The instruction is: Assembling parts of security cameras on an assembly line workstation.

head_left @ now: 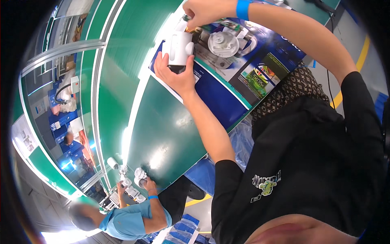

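On the green desk point(162, 134), near its far edge, lies a large printed sheet point(227, 93) in dark blue with coloured pictures on it, and the person's 2 bare hands work over its upper left corner. Left hand point(175, 75) has its grip clenched around a white plastic housing point(178, 48), a boxy piece with rounded corners and a round knob on its side; the fingers wrap the lower end and hold it upright just above the sheet. Right hand point(203, 12), with a blue wristband point(243, 9) on the wrist, reaches in from above and is pinched closed at the top end of the housing, the fingertips touching it or something small there; what exactly the grip holds is too small to tell. Just beside the housing, to its right, a round white disc-shaped part point(222, 42) rests on the sheet, apart from both hands. Both forearms are bare below black sleeves. At the lower left, well apart, a co-worker in a light blue shirt point(122, 221) stands at the near end of the desk, with a hand point(149, 185) by a cluster of small white parts point(136, 179) like the housing. Behind the desk run grey metal rails point(65, 51) and blue bins point(61, 122).
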`<act>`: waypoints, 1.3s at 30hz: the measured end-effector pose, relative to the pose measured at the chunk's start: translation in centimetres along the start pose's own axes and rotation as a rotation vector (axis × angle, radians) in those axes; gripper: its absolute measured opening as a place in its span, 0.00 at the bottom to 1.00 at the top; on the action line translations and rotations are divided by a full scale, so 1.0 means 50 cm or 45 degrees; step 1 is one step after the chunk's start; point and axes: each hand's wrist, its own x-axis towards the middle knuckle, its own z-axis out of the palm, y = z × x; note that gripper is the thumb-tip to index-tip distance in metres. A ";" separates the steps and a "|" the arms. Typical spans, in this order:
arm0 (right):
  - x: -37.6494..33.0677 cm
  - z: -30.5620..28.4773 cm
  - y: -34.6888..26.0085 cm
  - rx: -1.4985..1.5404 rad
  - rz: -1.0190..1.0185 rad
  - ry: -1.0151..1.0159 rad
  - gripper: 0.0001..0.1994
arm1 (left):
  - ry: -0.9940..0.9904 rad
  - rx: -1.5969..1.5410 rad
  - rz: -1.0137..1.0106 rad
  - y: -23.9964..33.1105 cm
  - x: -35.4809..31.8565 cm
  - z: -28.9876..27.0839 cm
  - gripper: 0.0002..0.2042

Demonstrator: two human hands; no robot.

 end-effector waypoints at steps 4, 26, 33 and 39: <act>-0.068 -0.019 -0.045 0.135 -0.045 0.401 0.17 | -0.168 -0.037 -0.126 0.007 0.003 -0.025 0.37; -0.113 -0.078 0.095 0.183 -0.342 -0.375 0.20 | -0.441 -0.067 -0.328 0.083 0.015 -0.059 0.46; -0.154 -0.092 0.072 1.234 0.095 -0.095 0.12 | -0.115 -0.044 0.042 0.057 -0.012 -0.023 0.49; -0.175 -0.113 0.047 0.561 -0.337 0.213 0.09 | 0.175 0.086 0.259 0.069 0.005 -0.032 0.48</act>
